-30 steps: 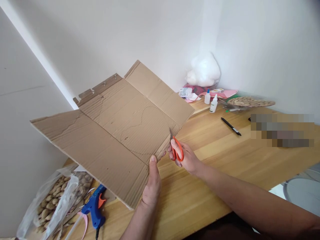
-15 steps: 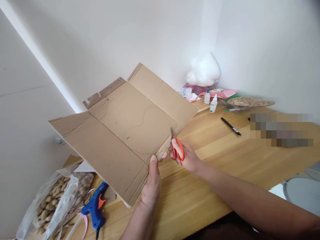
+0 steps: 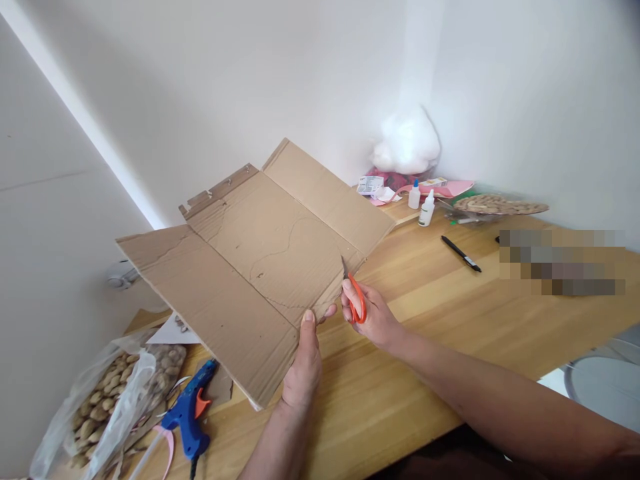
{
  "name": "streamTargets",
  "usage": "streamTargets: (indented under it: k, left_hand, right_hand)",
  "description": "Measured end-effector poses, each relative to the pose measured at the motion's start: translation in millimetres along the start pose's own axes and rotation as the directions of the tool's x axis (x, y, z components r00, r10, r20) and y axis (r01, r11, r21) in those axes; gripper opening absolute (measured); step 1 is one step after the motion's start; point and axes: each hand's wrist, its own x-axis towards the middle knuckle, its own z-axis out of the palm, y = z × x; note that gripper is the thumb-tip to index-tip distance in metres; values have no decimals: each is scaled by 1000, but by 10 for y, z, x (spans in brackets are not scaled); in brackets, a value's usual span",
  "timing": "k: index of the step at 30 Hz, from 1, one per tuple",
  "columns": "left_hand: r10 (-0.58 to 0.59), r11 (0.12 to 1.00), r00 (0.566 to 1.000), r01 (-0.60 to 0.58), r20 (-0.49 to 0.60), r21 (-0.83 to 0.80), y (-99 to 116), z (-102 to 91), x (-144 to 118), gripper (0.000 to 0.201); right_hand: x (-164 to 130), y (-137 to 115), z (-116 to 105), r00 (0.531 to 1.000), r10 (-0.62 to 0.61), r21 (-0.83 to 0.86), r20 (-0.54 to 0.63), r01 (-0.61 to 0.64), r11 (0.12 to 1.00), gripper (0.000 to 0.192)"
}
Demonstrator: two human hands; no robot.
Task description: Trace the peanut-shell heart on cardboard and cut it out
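Note:
A large creased sheet of cardboard (image 3: 300, 243) is held tilted above the table, with a curved outline drawn on its middle panel. My left hand (image 3: 306, 353) grips its near edge, the thumb on top and the other fingers mostly hidden beneath. Orange-handled scissors (image 3: 356, 299) are in my right hand (image 3: 373, 317), whose fingers are wrapped round the handles. The scissors' dark blades point up and away over the cardboard's near right edge. Whether the blades are parted I cannot tell.
A blue glue gun (image 3: 189, 413) and a plastic bag of peanuts (image 3: 107, 393) lie at the left. Toward the back right are two small white bottles (image 3: 426, 210), a black pen (image 3: 461, 253) and a bag of white stuffing (image 3: 407, 143). Walls stand behind the wooden table (image 3: 425, 380).
The far side of the cardboard has tipped lower, and its left corner has shifted right. Both hands keep nearly the same place and hold.

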Motion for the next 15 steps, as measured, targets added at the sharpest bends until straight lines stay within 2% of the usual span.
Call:
streamTargets:
  k: [5,10,15]
  left_hand:
    - [-20,1000,999,21,30,-23,17,11,-5,38]
    - [122,982,991,-128,-48,-136,60,148,-16,48]
    - [201,973,975,-210,-93,-96,120,199,0,45]
  right_hand:
    - [-3,40,11,999,-33,29,12,32,999,50]
    - [-2,73,27,997,-76,39,24,75,996,50]
    - [3,105,30,996,-48,39,81,45,998,47]
